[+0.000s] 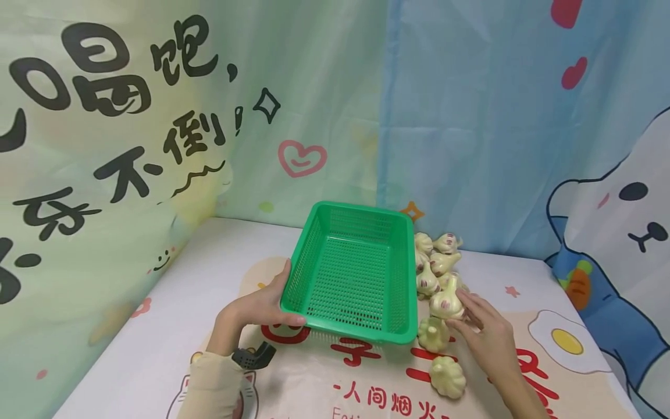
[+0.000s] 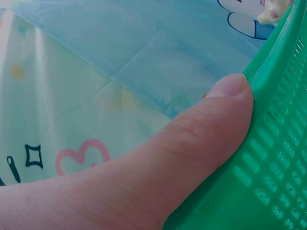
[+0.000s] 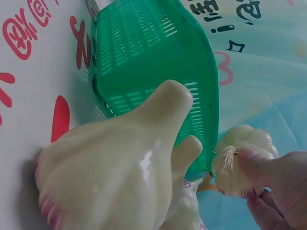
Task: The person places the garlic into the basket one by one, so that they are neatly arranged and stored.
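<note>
Green basket (image 1: pixel 350 273), perforated: stood on the tabletop (image 1: pixel 487 273), near-left corner gripped by the left hand (image 1: pixel 256 302).

Garlic bulb (image 1: pixel 446 304), one, rooted: pinched between thumb and fingers of the right hand (image 1: pixel 487 331), just right of the basket; whether it was lifted could not be told.

Risks, as judged: the glossy, rounded surface might have slipped from so light a pinch; a low sideways move could have knocked other bulbs and set them rolling; uneven pressure on the corner might have skewed the basket.

Obstacle: the basket's raised right wall.

Garlic cluster (image 1: pixel 442 263): crowded beyond the held bulb, alongside that wall.

Nearer bulbs, two: one beside the basket (image 1: pixel 433 334), one closer to the wearer (image 1: pixel 448 377).

Printed curtain (image 1: pixel 471 174): hung behind.
</note>
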`<action>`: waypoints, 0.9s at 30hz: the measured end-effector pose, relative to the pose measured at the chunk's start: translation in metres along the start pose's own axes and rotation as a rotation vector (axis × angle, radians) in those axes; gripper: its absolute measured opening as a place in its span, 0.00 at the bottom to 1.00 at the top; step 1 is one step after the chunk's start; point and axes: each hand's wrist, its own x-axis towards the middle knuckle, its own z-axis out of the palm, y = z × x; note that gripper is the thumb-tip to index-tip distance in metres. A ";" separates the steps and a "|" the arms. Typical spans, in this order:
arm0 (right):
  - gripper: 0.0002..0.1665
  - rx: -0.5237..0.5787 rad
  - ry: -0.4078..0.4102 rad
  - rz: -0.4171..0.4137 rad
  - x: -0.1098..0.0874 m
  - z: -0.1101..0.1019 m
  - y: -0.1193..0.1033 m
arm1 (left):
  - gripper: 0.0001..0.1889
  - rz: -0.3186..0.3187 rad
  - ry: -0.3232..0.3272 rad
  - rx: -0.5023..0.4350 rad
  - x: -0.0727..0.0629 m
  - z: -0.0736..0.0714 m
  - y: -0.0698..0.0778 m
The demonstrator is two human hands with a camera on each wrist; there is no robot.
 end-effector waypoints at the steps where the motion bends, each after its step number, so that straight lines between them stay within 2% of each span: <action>1: 0.41 -0.001 -0.006 0.002 0.001 0.000 0.000 | 0.68 0.001 -0.001 0.002 0.000 0.000 0.000; 6: 0.40 -0.007 -0.027 0.011 0.004 0.000 -0.001 | 0.68 0.003 -0.003 -0.003 0.001 0.000 -0.001; 21: 0.39 0.108 -0.061 0.043 0.015 0.003 -0.009 | 0.68 -0.010 -0.002 0.009 0.002 0.000 -0.001; 27: 0.38 0.145 -0.068 0.032 0.021 0.005 -0.013 | 0.68 -0.014 0.000 0.009 0.002 0.000 -0.001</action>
